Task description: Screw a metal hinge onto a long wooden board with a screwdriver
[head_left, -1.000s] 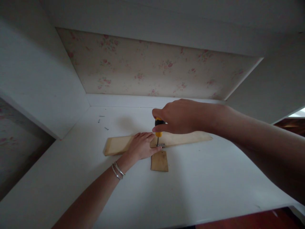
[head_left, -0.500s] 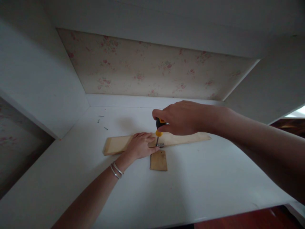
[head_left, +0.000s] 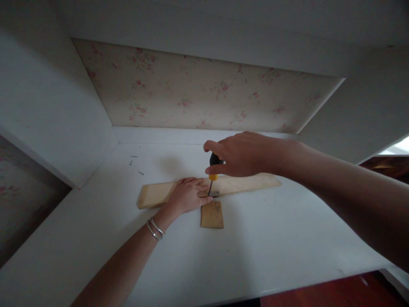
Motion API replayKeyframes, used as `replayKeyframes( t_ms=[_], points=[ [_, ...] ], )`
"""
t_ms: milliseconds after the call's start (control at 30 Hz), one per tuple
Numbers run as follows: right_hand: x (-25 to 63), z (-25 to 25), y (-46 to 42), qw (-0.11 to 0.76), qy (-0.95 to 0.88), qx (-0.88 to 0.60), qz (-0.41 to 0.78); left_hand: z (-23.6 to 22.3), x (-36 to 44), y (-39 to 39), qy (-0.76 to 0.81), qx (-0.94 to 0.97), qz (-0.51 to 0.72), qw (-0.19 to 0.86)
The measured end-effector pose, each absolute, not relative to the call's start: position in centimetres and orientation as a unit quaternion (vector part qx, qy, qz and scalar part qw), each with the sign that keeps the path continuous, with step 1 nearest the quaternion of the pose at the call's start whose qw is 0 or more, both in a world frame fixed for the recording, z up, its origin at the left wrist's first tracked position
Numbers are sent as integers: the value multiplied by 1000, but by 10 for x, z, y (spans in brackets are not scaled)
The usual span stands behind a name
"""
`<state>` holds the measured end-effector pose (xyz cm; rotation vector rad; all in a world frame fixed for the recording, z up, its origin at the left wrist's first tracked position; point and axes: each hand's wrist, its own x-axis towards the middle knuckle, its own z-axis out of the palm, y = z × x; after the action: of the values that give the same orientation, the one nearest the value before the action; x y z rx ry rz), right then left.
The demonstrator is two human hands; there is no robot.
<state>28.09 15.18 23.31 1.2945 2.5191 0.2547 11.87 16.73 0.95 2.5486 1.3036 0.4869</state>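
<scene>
My right hand [head_left: 246, 153] is closed around a screwdriver [head_left: 213, 175] with a black and yellow handle. Its shaft points down, with the tip at a small metal hinge [head_left: 214, 194] on the near edge of a long pale wooden board [head_left: 246, 184]. Across the board's middle lies my left hand [head_left: 188, 195], fingers stretched out and pressing flat, the thumb beside the hinge. Just in front of the hinge, a small piece of wood [head_left: 212, 215] with a dark hole near its top edge lies on the white surface. Any screw under the tip is too small to make out.
Several small screws [head_left: 140, 172] lie on the white surface [head_left: 271, 238] to the left, behind the board. White panels stand at left and right, and a floral-papered wall [head_left: 204, 94] rises behind. The surface ends at a front edge above a red floor [head_left: 319, 292].
My right hand has shifted its hold on the screwdriver handle slightly, its index finger now lifted a little. My left hand and the board stay put; the view has moved slightly.
</scene>
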Motion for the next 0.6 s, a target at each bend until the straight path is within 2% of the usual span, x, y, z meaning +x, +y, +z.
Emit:
replayKeyframes(
  t_ms=[67, 200, 367, 500, 600],
  points=[
    [282, 233, 151, 152, 883, 441, 60, 9, 119, 167, 443, 873, 169, 116],
    [281, 234, 150, 156, 860, 469, 124, 10, 119, 167, 443, 873, 166, 114],
    [280, 235, 148, 166, 875, 450, 61, 10, 118, 167, 439, 876, 166, 112],
    [279, 234, 148, 157, 860, 470, 120, 10, 118, 167, 440, 875, 167, 108],
    [279, 234, 149, 154, 871, 461, 73, 10, 118, 166, 435, 877, 173, 107]
  ],
)
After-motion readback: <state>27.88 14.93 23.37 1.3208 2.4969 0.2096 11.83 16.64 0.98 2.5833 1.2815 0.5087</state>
